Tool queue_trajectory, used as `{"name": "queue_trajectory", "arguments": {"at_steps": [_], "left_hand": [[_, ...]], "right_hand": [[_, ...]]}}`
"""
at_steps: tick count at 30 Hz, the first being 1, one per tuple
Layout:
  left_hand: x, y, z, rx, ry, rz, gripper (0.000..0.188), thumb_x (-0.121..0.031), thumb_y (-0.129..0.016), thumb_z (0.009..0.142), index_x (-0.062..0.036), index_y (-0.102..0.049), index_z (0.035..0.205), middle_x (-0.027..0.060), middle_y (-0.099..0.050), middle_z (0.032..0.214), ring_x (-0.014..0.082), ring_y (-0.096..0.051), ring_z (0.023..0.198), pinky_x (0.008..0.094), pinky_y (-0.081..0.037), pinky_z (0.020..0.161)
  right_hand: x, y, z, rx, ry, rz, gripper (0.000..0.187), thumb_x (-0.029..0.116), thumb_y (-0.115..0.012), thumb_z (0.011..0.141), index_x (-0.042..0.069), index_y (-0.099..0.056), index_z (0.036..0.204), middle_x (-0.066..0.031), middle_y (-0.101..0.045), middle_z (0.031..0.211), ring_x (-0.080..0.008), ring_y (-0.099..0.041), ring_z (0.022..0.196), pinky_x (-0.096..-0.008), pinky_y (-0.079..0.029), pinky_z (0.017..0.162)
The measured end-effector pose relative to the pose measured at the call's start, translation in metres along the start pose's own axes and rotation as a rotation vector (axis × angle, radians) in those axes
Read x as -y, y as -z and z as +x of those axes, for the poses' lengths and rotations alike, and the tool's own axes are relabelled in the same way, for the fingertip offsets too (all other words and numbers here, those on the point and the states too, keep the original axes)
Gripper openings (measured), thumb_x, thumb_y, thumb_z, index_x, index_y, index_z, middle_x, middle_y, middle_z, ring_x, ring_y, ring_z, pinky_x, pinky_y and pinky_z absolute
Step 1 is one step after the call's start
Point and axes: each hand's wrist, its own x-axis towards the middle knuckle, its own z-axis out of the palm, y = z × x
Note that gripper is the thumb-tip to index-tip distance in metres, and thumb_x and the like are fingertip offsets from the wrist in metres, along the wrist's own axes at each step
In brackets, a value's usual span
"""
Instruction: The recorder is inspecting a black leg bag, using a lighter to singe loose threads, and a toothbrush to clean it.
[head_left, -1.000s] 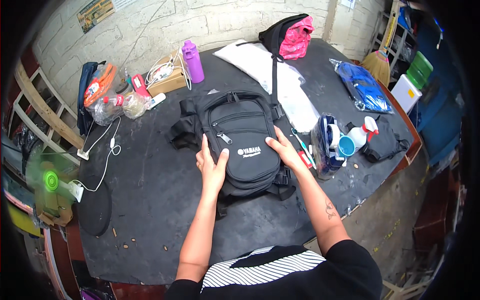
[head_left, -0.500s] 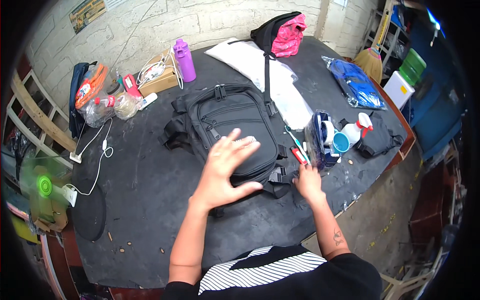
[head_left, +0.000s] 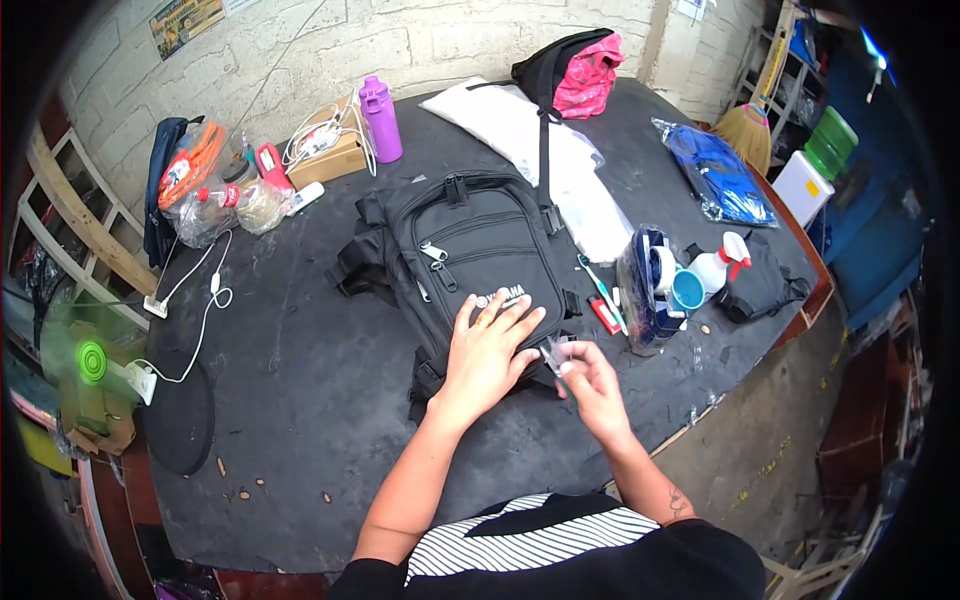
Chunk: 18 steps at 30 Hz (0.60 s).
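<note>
A black backpack (head_left: 480, 255) lies front side up on the dark table, its zip pulls and straps showing. My left hand (head_left: 485, 345) rests flat on the lower part of its front pocket, fingers spread. Close to the bag's lower right edge, my right hand (head_left: 592, 385) grips small thread snips (head_left: 553, 355); their silvery tip points toward the bag and is slightly blurred. Whether the tip touches the fabric I cannot tell. A toothbrush (head_left: 600, 290) and a small red object (head_left: 605, 313) lie just beyond the right hand.
To the right stand a clear plastic case (head_left: 645, 300), a blue cup (head_left: 687, 288) and a spray bottle (head_left: 712, 268). A purple bottle (head_left: 380, 120) and a cardboard box (head_left: 340, 155) sit at the back. A blurred green fan (head_left: 92, 362) is at far left.
My left hand has come down from above the bag onto its front pocket. My right hand has moved left from beside the toothbrush to the bag's edge, now with the thread snips visible in it.
</note>
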Motion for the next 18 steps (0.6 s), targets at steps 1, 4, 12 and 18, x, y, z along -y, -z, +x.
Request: {"name": "queue_trajectory", "arguments": {"at_steps": [1, 4, 12, 18], "left_hand": [[0.001, 0.001, -0.001, 0.010, -0.003, 0.002, 0.049, -0.031, -0.066, 0.082, -0.0159, -0.056, 0.127, 0.0052, -0.053, 0.133, 0.0253, -0.041, 0.131, 0.0483, -0.023, 0.110], [0.003, 0.004, 0.000, 0.036, -0.007, -0.010, 0.048, -0.030, -0.065, 0.082, -0.0162, -0.056, 0.127, 0.0048, -0.052, 0.134, 0.0247, -0.040, 0.131, 0.0477, -0.023, 0.109], [0.002, 0.006, -0.001, 0.051, 0.003, -0.018, 0.050, -0.030, -0.066, 0.081, -0.0165, -0.056, 0.128, 0.0044, -0.052, 0.134, 0.0246, -0.040, 0.131, 0.0468, -0.024, 0.108], [0.003, 0.001, -0.001, 0.042, 0.005, -0.039, 0.050, -0.028, -0.067, 0.080, -0.0157, -0.056, 0.127, 0.0056, -0.052, 0.134, 0.0251, -0.040, 0.130, 0.0466, -0.024, 0.108]], "right_hand": [[0.000, -0.003, 0.000, 0.002, 0.001, 0.002, 0.020, 0.008, -0.052, 0.093, 0.003, -0.049, 0.112, 0.0012, -0.055, 0.077, -0.0041, -0.047, 0.064, -0.0185, -0.038, 0.060], [0.004, -0.012, -0.003, -0.106, 0.098, -0.107, 0.025, 0.002, -0.053, 0.090, 0.002, -0.049, 0.115, 0.0006, -0.054, 0.077, -0.0046, -0.047, 0.064, -0.0184, -0.039, 0.059], [0.014, -0.012, -0.004, -0.190, 0.106, -0.475, 0.028, 0.000, -0.051, 0.090, -0.001, -0.048, 0.118, -0.0008, -0.055, 0.076, -0.0036, -0.048, 0.067, -0.0191, -0.040, 0.060], [0.005, -0.022, -0.005, -0.222, 0.174, -0.590, 0.027, 0.001, -0.052, 0.091, -0.004, -0.045, 0.116, -0.0154, -0.062, 0.100, -0.0176, -0.061, 0.089, -0.0293, -0.049, 0.078]]}}
